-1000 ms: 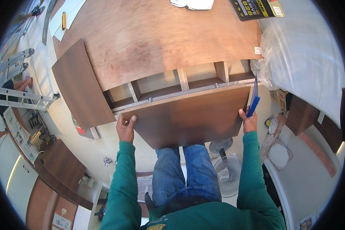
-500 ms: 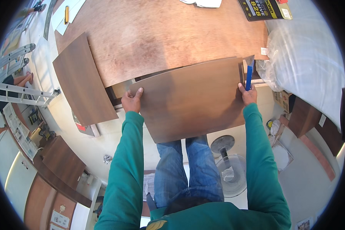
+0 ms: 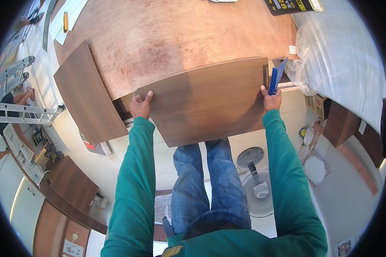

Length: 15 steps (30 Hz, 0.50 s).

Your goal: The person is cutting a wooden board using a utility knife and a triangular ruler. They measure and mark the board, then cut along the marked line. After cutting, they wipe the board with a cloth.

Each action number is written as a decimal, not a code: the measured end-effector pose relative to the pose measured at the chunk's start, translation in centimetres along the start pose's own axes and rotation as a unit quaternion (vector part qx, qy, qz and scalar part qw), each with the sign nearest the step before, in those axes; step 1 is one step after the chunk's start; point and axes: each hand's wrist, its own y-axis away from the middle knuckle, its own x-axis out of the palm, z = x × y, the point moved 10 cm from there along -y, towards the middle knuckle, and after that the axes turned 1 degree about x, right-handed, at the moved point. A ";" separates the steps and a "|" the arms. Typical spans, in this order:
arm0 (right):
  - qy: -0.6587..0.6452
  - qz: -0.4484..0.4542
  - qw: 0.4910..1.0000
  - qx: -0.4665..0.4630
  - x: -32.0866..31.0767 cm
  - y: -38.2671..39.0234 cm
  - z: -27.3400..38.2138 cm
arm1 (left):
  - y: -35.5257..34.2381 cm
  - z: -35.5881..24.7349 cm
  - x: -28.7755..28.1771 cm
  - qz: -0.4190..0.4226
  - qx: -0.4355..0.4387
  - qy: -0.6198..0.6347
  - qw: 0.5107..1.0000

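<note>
Between my hands is a brown wood-look panel (image 3: 206, 100), tilted over the near edge of the plywood worktop (image 3: 158, 34). My left hand (image 3: 140, 106) grips its left edge, thumb on the upper face and the other fingers partly hidden. My right hand (image 3: 272, 100) holds the right edge, also with the thumb on top. That same hand carries a blue-handled scraper (image 3: 273, 80), its flat blade pointing up and away. Another brown panel (image 3: 90, 96) lies at the left, overhanging the worktop's edge. Dark strips show partly beneath the held panel.
A yellow utility knife (image 3: 65, 22) rests on white sheets at the far left. Clear plastic sheeting (image 3: 334, 51) covers the right side. A fan (image 3: 257, 188) stands by my legs. An aluminium ladder (image 3: 25, 109) and another person's legs (image 3: 23, 97) are at the left.
The held panel and both hands have shifted slightly left and away from me in the picture. The scraper has turned in my right hand, its blade leaning further right. The whole view has shifted slightly.
</note>
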 end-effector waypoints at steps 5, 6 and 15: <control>0.021 0.005 1.000 -0.003 -0.4 -0.4 -1.2 | 0.4 -0.3 0.3 0.018 0.021 -0.045 0.999; 0.031 0.008 0.999 -0.002 -0.3 -0.2 -1.7 | 0.8 0.0 0.2 0.023 0.008 -0.073 0.997; 0.002 -0.028 0.999 0.022 -0.1 1.1 -0.6 | 1.4 1.8 1.0 0.020 -0.043 -0.022 0.999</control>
